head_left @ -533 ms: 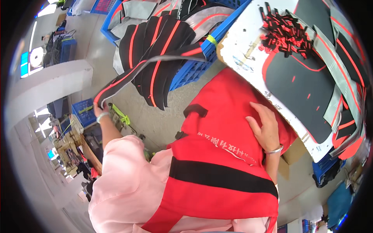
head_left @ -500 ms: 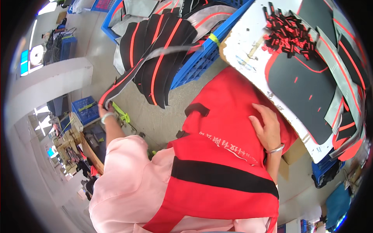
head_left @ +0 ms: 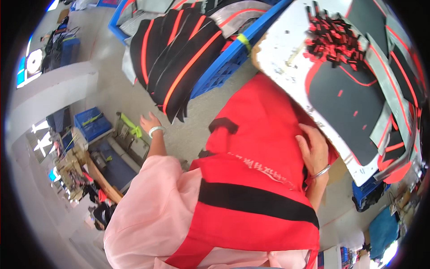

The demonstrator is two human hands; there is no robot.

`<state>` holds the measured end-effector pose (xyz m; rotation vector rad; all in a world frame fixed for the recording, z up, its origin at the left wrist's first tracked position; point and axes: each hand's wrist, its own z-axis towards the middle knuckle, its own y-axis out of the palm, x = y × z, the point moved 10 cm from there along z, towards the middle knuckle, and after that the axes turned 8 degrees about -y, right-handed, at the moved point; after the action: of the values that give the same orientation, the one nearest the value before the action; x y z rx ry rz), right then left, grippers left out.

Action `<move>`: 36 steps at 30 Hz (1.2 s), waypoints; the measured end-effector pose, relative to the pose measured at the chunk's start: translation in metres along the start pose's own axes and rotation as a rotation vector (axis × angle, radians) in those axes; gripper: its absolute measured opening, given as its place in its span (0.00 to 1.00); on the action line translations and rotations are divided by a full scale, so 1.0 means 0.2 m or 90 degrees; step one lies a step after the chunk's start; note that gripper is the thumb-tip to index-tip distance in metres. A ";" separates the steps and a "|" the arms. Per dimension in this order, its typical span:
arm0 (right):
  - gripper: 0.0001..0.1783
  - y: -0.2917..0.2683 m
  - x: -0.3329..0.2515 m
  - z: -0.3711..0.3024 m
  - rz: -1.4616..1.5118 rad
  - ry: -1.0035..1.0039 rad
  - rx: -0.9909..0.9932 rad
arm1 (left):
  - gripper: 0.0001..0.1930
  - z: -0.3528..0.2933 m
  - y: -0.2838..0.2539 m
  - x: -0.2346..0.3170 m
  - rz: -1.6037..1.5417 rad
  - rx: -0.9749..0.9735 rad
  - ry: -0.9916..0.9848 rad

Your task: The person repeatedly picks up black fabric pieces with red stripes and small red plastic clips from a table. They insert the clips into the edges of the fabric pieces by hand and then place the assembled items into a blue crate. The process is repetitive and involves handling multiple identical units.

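Note:
My left hand (head_left: 151, 123) hovers over the floor with its fingers apart and nothing in them. Just beyond it hang the lower ends of several black fabric strips with orange-red stripes (head_left: 179, 54), fanned over the rim of a blue plastic crate (head_left: 220, 74). My right hand (head_left: 313, 145) lies against the red apron (head_left: 260, 121) beside the table's near edge. Its fingers are stretched out and the thumb is apart, holding nothing.
On the white worn table (head_left: 286, 58) lie a pile of short black-and-red pieces (head_left: 333, 38), a dark grey panel (head_left: 349, 107) and grey striped strips (head_left: 389, 80). A sewing machine (head_left: 74, 166) stands at left, near another blue crate (head_left: 93, 123). A white beam (head_left: 58, 87) crosses the far left.
My left hand has let go of the long striped strip, which now lies with the others over the crate. That hand has moved right and is empty. My right hand stays at the apron.

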<state>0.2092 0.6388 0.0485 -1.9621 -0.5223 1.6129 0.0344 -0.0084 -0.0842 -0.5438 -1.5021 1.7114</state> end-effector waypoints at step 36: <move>0.21 -1.94 -0.07 -1.05 -0.649 0.336 0.610 | 0.25 -2.84 -0.95 2.34 -0.313 -1.673 0.428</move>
<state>0.4271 0.8989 0.3311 -0.9934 -0.3254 0.4719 0.2283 0.7114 0.0602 -1.3425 -1.9927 -1.5763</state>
